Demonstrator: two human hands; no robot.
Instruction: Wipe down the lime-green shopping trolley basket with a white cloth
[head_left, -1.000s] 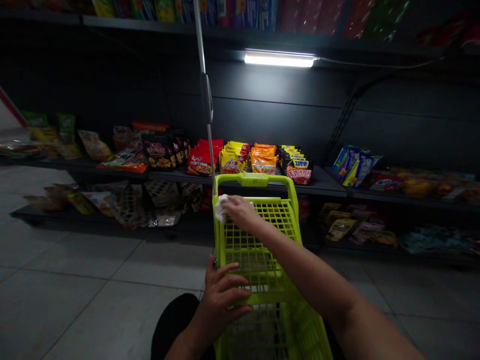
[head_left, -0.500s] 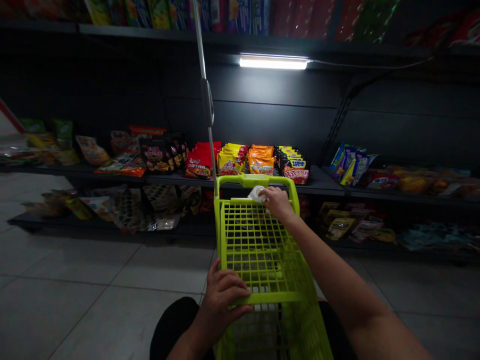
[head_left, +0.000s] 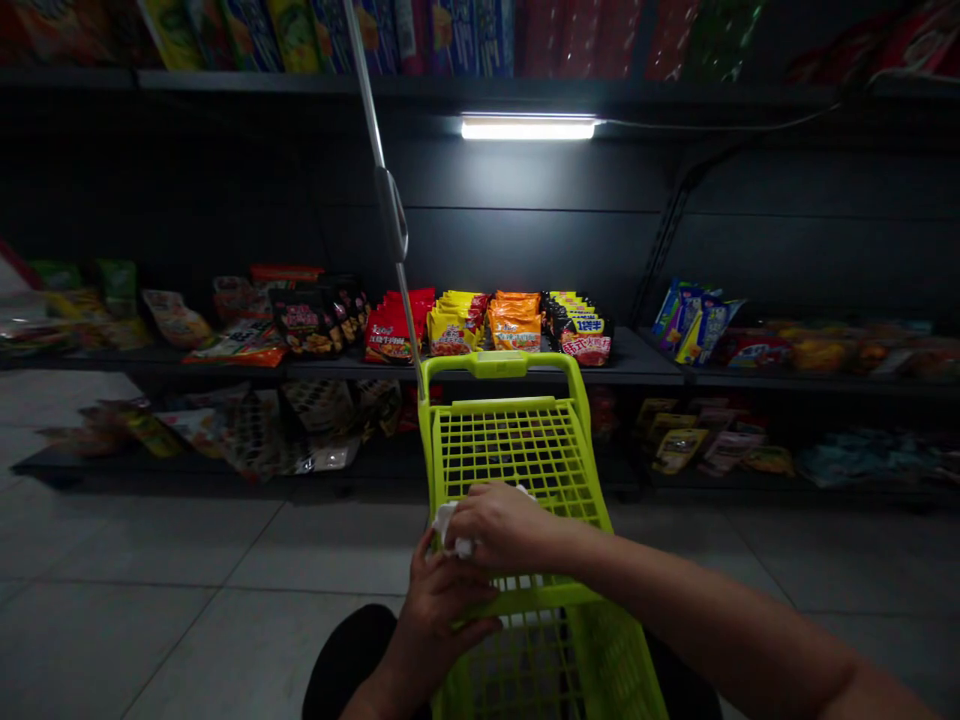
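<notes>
A lime-green plastic shopping basket (head_left: pixel 544 599) with a grid of openings stands in front of me, between my knees. My left hand (head_left: pixel 442 605) grips its near rim, fingers over the top and thumb below. Bunched in my right hand (head_left: pixel 506 530) is a crumpled white wipe (head_left: pixel 444 518), pressed against the grid close to the left side. The two hands nearly touch, and my right hand hides part of the left fingers. At the far end, the basket's handle (head_left: pixel 495 366) stands free of both hands.
A metal telescopic pole (head_left: pixel 394 215) rises from the basket's left side. Beyond are dark shelves (head_left: pixel 645 362) with noodle packets (head_left: pixel 514 325) and other snack bags (head_left: pixel 307 320). A lit tube lamp (head_left: pixel 529 128) hangs under the upper shelf. Grey tiles (head_left: pixel 180 620) cover the floor.
My right hand has moved with the wipe from the far end near the handle back toward me, beside my left hand. The left hand keeps its hold on the near rim.
</notes>
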